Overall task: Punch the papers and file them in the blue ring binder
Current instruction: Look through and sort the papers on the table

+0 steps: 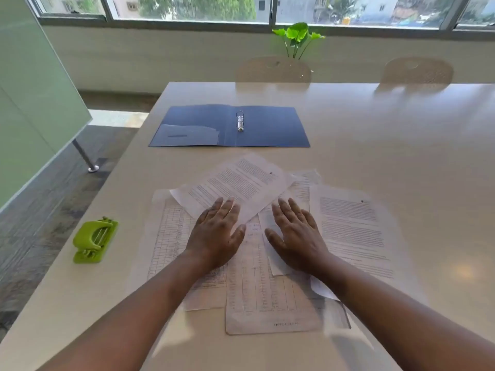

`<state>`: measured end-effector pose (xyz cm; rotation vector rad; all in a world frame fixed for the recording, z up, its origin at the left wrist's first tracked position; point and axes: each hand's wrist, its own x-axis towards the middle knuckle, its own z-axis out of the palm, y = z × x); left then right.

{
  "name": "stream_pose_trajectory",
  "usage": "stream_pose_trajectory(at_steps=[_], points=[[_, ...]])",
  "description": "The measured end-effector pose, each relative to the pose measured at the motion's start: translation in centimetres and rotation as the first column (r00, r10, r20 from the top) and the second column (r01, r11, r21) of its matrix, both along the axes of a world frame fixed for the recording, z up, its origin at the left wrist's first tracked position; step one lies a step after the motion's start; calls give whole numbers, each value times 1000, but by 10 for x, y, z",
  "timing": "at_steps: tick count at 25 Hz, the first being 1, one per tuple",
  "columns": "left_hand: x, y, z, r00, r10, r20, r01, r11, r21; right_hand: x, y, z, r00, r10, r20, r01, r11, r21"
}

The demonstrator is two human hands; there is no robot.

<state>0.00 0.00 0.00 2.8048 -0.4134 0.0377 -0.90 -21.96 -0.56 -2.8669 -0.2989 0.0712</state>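
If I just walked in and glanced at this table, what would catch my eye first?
Probably the two bare hands, left hand and right hand, lying flat on a loose spread of printed white paper sheets at the near edge. Beyond them an open blue ring binder lies flat, and a bright lime-green plastic hole punch sits near the table's left edge.

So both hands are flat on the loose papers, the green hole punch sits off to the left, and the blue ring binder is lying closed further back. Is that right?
Not quite. The blue ring binder lies open, not closed: the head view shows both covers spread flat and the metal rings exposed. The rest holds: the left hand and right hand lie flat on the loose papers, and the green hole punch sits off to the left.
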Motion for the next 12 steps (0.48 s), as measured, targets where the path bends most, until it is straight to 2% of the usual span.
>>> stream_pose_trajectory(at_steps=[3,6,12], points=[[-1,1,-6,999,2,-52,1,998,65,1,-1,-3,1000,27,-10,-27,999,-39],[-3,1,-10,996,14,-87,-9,998,57,0,-1,-4,999,31,-29,-32,999,-36],[-3,3,-10,996,56,-65,-58,998,-25,-1,-1,0,999,38,-31,-40,996,-80]])
